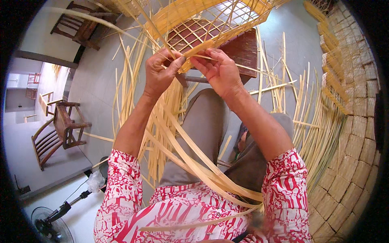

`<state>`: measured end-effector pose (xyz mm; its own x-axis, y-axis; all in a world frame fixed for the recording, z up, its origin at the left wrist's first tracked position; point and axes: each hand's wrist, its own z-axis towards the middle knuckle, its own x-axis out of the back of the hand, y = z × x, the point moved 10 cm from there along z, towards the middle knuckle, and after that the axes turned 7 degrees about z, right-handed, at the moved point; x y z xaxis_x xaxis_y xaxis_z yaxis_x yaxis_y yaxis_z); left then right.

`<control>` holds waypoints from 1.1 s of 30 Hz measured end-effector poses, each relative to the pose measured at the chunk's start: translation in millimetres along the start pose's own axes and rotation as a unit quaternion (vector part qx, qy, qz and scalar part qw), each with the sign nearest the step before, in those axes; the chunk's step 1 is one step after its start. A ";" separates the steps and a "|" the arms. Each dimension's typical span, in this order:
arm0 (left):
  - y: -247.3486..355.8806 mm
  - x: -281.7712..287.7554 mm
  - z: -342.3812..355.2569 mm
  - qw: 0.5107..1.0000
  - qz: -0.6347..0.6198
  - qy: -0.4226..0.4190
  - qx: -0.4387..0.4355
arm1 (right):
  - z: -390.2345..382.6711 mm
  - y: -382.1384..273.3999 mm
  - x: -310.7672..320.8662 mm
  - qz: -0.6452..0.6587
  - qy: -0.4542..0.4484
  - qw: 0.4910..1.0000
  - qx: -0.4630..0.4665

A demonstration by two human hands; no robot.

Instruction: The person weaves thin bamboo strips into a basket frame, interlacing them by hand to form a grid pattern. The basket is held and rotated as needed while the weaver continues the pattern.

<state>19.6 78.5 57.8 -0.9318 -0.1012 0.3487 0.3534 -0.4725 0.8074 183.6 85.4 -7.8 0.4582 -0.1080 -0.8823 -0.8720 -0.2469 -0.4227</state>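
Observation:
A half-woven bamboo basket (175, 21) with an open lattice bottom and pale yellow side bands rests in front of me, on a reddish-brown wooden stool (242, 52). At its near corner my left hand (161, 72) is closed, thumb and fingers pinching the edge band. Just to the right, my right hand (222, 73) pinches a thin bamboo strip (253, 69) against the same edge; the strip's free end runs off to the right. Its fingertips partly hide the exact grip. Long loose splints stick up from the basket's left side.
Across my lap lie several long bamboo strips (193, 158). More strips (314, 135) cover the floor at right and left. Stacked woven pieces (348, 156) line the right side. A wooden chair (67, 123), another chair (81, 25) and a fan (50, 224) stand at left.

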 end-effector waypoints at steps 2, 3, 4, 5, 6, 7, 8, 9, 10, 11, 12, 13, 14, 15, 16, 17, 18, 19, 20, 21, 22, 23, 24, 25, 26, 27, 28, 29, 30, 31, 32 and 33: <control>1.6 1.2 -1.3 1.000 0.012 0.017 0.002 | -2.3 -1.0 -2.0 -0.007 0.004 1.000 0.007; 2.0 2.3 -2.0 1.000 0.017 0.026 0.003 | -3.3 -2.2 -3.4 -0.012 0.006 1.000 0.013; 2.6 3.9 -3.8 0.999 0.015 0.034 -0.003 | -4.6 -3.4 -4.9 -0.018 0.007 1.000 0.017; 1.5 5.5 -6.4 0.999 0.012 0.042 -0.008 | -5.6 -2.7 -6.1 -0.018 0.007 1.000 0.014; 1.0 7.2 -8.6 0.999 0.010 0.050 -0.013 | -6.6 -1.8 -7.2 -0.018 0.008 1.000 0.010; 0.2 8.6 -10.3 0.998 0.002 0.059 -0.013 | -7.2 -0.5 -7.8 -0.018 0.008 1.000 0.006; -0.2 9.2 -11.8 0.998 -0.005 0.068 -0.013 | -7.6 -0.4 -8.7 -0.021 0.003 1.000 0.002; -0.3 9.9 -13.4 0.997 -0.013 0.078 -0.013 | -8.1 -1.0 -8.9 -0.024 -0.003 1.000 -0.002; 0.3 9.5 -15.0 0.996 -0.022 0.089 -0.014 | -8.4 -0.9 -10.2 -0.028 -0.009 1.000 -0.005; 1.1 8.4 -16.6 0.994 -0.030 0.100 -0.014 | -8.8 -1.0 -9.5 -0.028 -0.001 1.000 -0.001; 0.6 9.7 -18.2 0.993 -0.039 0.111 -0.015 | -9.4 -0.8 -9.3 -0.028 0.008 1.000 0.002; 0.8 10.6 -19.6 0.993 -0.033 0.109 -0.024 | -10.3 -1.0 -8.2 -0.028 0.015 0.999 0.007; 0.4 11.8 -21.1 0.993 -0.027 0.108 -0.033 | -10.3 -0.1 -9.1 -0.034 0.004 0.999 0.002; 0.5 13.0 -22.3 0.993 -0.021 0.107 -0.042 | -10.2 -0.1 -9.3 -0.039 -0.006 0.999 -0.003; 1.4 11.9 -23.0 0.994 -0.009 0.098 -0.050 | -10.1 0.5 -7.8 -0.045 -0.015 0.999 -0.008; 2.8 11.2 -23.0 0.994 0.003 0.089 -0.058 | -9.6 -0.3 -5.8 -0.050 -0.021 0.998 -0.011; 5.1 10.7 -23.5 0.995 0.014 0.079 -0.066 | -8.8 -1.7 -4.1 -0.055 -0.027 0.998 -0.014; 10.3 10.4 -22.8 0.994 0.023 0.073 -0.075 | -8.9 -2.5 -4.2 -0.061 -0.032 0.998 -0.016; 16.9 10.0 -21.2 0.994 0.031 0.066 -0.084 | -9.2 -2.5 -2.6 -0.065 -0.025 0.997 -0.018; 20.6 8.7 -21.5 0.993 0.039 0.060 -0.093 | -9.9 -2.3 -2.4 -0.071 -0.026 0.997 -0.019; 18.0 8.5 -22.1 0.994 0.032 0.052 -0.091 | -10.3 -2.4 -3.4 -0.076 -0.026 0.997 -0.020; 14.1 9.0 -22.7 0.995 0.024 0.044 -0.088 | -10.6 -2.4 -4.1 -0.081 -0.027 0.996 -0.021; 11.5 9.0 -23.1 0.996 0.016 0.035 -0.086 | -10.4 -2.1 -4.9 -0.080 -0.027 0.996 -0.021; 12.3 9.3 -23.3 0.995 0.017 0.038 -0.089 | -9.9 -1.8 -5.3 -0.080 -0.026 0.996 -0.020; 13.7 9.6 -23.2 0.995 0.019 0.040 -0.092 | -9.7 -1.4 -5.5 -0.080 -0.025 0.996 -0.020; 14.9 9.7 -23.3 0.994 0.020 0.042 -0.095 | -10.1 -1.0 -5.8 -0.078 -0.026 0.996 -0.020; 15.5 8.6 -23.0 0.994 0.019 0.044 -0.098 | -10.6 -2.2 -5.6 -0.076 -0.026 0.997 -0.017; 16.4 7.5 -22.9 0.994 0.018 0.045 -0.102 | -11.0 -3.4 -5.3 -0.075 -0.025 0.997 -0.015; 17.2 6.6 -23.0 0.993 0.017 0.046 -0.105 | -10.8 -3.6 -4.6 -0.078 -0.026 0.997 -0.014; 16.7 7.6 -23.4 0.993 0.005 0.051 -0.102 | -10.0 -3.3 -5.0 -0.081 -0.027 0.996 -0.015; 15.0 8.6 -25.0 0.993 -0.007 0.056 -0.099 | -9.7 -2.9 -5.8 -0.083 -0.028 0.996 -0.015; 12.9 10.4 -27.1 0.993 -0.019 0.061 -0.096 | -9.4 -2.2 -7.4 -0.086 -0.031 0.996 -0.012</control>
<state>12.2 47.6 59.0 -0.9515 -0.1794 0.2499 0.3060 -0.6357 0.7087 183.7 77.7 1.6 0.5878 -0.0036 -0.8090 -0.7774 -0.2792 -0.5636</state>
